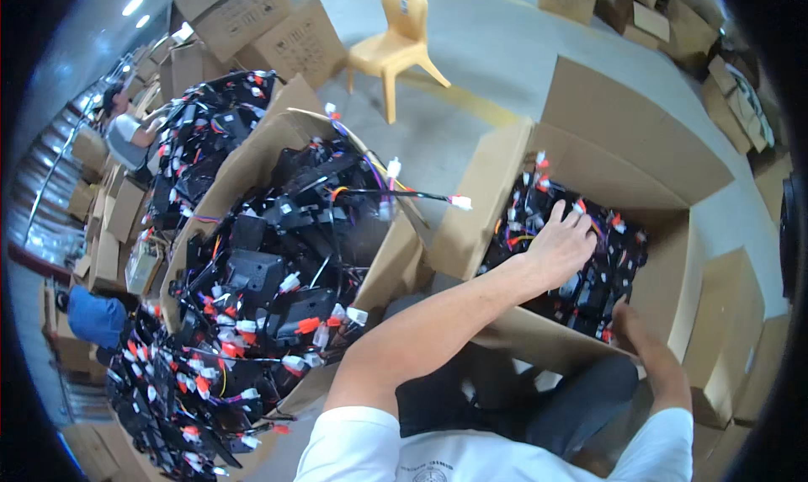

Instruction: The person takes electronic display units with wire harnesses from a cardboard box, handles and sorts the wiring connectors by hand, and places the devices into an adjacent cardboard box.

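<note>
Carton (673,259), its flaps folded open, is my landmark on the head view. Black wired parts (602,267) with red and white plugs lie inside it, bunched toward its left side and middle, while bare cardboard shows along its right wall. I see the left hand (562,244) over the middle of the carton, back of the hand up, fingertips down among the parts. Its fingers are bent and slightly apart; from my feed I cannot tell whether they hold a part or only touch the top of the pile. The right hand (628,322) is at the carton's near wall, toward the right corner, just beside the nearest parts. Most of its fingers are hidden from me, so I cannot tell whether they are wide, narrow or gripping anything.

Left of the carton I have a heaped box (396,267) of similar black pieces (252,271); one cable (404,194) juts out of it toward the carton, ending in a white plug (460,202). Beyond the carton, off to its left, a yellow chair (396,48) stands on the grey floor (497,57). A person (126,128) sits well apart from the carton, far to its left.
</note>
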### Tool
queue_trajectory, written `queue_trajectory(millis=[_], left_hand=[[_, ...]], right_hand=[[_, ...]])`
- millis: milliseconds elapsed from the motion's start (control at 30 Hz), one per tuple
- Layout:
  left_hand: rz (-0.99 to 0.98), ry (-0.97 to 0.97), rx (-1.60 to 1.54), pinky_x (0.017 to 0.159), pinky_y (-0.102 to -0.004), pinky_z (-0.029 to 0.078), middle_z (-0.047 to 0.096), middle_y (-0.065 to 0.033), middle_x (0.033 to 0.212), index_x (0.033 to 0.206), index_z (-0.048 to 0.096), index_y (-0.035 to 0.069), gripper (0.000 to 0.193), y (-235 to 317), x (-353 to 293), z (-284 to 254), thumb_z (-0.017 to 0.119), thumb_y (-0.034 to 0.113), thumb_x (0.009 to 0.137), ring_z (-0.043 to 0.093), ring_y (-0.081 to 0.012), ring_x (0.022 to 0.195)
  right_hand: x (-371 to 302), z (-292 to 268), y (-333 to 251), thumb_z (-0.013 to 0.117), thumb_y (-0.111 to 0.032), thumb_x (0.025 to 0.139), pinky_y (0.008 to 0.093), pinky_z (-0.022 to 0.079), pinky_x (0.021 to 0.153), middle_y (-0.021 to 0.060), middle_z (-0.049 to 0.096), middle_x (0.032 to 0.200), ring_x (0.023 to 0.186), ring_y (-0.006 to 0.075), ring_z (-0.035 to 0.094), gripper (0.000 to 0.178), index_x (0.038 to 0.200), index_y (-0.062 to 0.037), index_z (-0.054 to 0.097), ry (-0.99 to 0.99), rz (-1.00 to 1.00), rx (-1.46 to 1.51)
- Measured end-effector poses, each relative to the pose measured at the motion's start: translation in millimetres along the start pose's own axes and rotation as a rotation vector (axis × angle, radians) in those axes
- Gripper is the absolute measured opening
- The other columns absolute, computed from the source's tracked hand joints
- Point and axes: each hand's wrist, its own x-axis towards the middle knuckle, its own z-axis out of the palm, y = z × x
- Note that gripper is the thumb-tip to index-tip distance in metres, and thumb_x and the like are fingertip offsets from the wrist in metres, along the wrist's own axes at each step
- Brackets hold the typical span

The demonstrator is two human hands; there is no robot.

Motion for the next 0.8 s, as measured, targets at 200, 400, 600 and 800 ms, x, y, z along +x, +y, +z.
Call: queue_trajectory(millis=[200,400,600,800], left_hand=[[-0.326,-0.033,0.082,0.105,-0.0561,0.06,0.082,-0.0199,0.116,0.115,0.082,0.006,0.029,-124,-5,-149,0.078,0.031,0.1,0.079,-0.0384,0.117],[-1.262,0.012,0.222,0.122,-0.0559,0.054,0.073,-0.0364,0.15,0.154,0.071,-0.002,0.078,-287,-211,-239,0.073,0.061,0.107,0.069,-0.0512,0.143],[-1.29,0.163,-0.426,0.107,-0.0445,0.059,0.079,-0.0225,0.136,0.15,0.069,-0.016,0.084,-341,-322,-194,0.089,0.052,0.104,0.076,-0.0294,0.12],[-1.012,0.686,-0.416,0.102,-0.0372,0.063,0.083,-0.0148,0.126,0.145,0.073,-0.008,0.061,-316,-333,-256,0.096,0.02,0.097,0.078,-0.0208,0.112]], right_hand=[[27,-130,23,0.093,-0.043,0.093,0.0497,0.065,0.092,0.0255,0.085,0.107,0.101,0.0373,0.085,0.058,0.124,0.0045,0.083,-0.093,-0.565,-0.674],[-32,-166,22,0.091,-0.037,0.093,0.0492,0.064,0.086,0.0214,0.083,0.093,0.088,0.0353,0.082,0.048,0.112,0.0061,0.082,0.07,-0.818,-0.465],[-158,-126,-71,0.085,-0.036,0.099,0.0496,0.06,0.084,0.0201,0.08,0.094,0.089,0.035,0.079,0.041,0.117,0.0003,0.078,-0.048,-1.245,-0.496],[-355,-25,-203,0.084,-0.025,0.107,0.04,0.061,0.095,0.0159,0.082,0.111,0.099,0.0217,0.074,0.05,0.146,0.0033,0.072,-0.237,-1.516,-0.231]])
